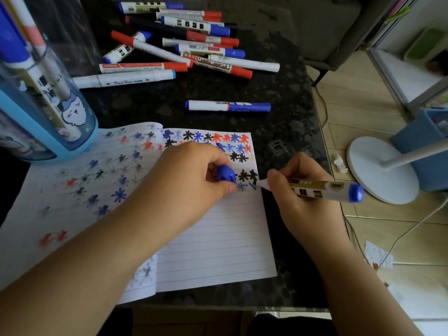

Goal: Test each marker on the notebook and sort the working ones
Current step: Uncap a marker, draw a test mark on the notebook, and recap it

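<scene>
Here the right hand [303, 190] grips the marker [322, 189], tip at the notebook [218, 238] edge. The left hand [194, 175] pinches its blue cap [226, 174]. A stray stroke could mark the table [278, 122].

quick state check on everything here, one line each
marker: uncapped, tip on the page
cap: off, held in left hand
right hand: gripping the marker
notebook: open, flat, star marks on the pages
lone blue marker: capped, lying apart
marker pile: capped, lying loose
</scene>
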Demonstrator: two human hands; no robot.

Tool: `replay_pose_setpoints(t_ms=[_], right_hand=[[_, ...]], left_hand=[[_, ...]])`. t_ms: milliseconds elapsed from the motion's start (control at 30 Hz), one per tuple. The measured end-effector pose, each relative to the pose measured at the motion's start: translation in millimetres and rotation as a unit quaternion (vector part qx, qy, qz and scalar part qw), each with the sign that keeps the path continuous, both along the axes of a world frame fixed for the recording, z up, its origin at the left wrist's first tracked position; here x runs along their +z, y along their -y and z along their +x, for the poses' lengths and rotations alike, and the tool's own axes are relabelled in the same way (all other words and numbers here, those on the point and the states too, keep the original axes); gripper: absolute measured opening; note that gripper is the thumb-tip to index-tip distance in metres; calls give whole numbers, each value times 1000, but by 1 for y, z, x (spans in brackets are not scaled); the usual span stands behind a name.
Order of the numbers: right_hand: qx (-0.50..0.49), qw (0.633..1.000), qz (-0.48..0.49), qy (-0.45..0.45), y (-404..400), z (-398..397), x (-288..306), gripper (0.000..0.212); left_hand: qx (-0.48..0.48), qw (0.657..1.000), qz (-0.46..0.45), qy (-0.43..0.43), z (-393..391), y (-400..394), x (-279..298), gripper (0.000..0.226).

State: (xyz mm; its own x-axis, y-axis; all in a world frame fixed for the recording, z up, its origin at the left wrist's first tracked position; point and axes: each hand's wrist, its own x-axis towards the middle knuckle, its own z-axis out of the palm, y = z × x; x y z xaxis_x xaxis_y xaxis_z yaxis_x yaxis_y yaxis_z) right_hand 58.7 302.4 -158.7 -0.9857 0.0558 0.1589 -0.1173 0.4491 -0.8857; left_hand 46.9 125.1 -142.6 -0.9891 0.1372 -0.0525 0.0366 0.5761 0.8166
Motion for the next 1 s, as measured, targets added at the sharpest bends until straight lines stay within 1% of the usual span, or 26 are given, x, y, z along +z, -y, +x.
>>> replay_pose_setpoints(t_ms=[167, 300, 367, 500, 600, 767, 833, 900, 933, 1000], right_hand=[[24, 1000, -6, 18, 0, 0, 0, 28], [19, 1000, 3, 0, 1, 0, 1, 27], [20, 1000, 9, 5, 1, -1, 0, 27], [15, 1000, -13, 11, 0, 0, 1, 31], [24, 1000, -12, 13, 1, 0, 1, 29], [-26, 999, -10, 20, 1, 0, 2, 29], [-51, 997, -55, 25, 1, 2, 6, 29], [-60, 991, -114, 38, 1, 2, 16, 26], [-46, 988, -139, 46, 2, 2, 22, 23], [15, 978, -200, 51, 6, 3, 34, 20]], left_hand=[[5, 1000, 1, 0, -1, 0, -2, 15], [9, 1000, 7, 1, -1, -1, -3, 16], [10, 1000, 6, -1, 0, -1, -2, 17], [6, 1000, 8, -3, -1, -1, -2, 18], [6, 1000, 6, -6, 0, 0, -2, 17], [11, 1000, 12, -6, 0, 0, -2, 20], [18, 999, 50, -3, 0, 1, -1, 20], [38, 988, 145, 22, -1, 2, 4, 21], [58, 974, 215, 42, -2, 2, 7, 20], [104, 923, 359, 92, -5, 5, 14, 13]])
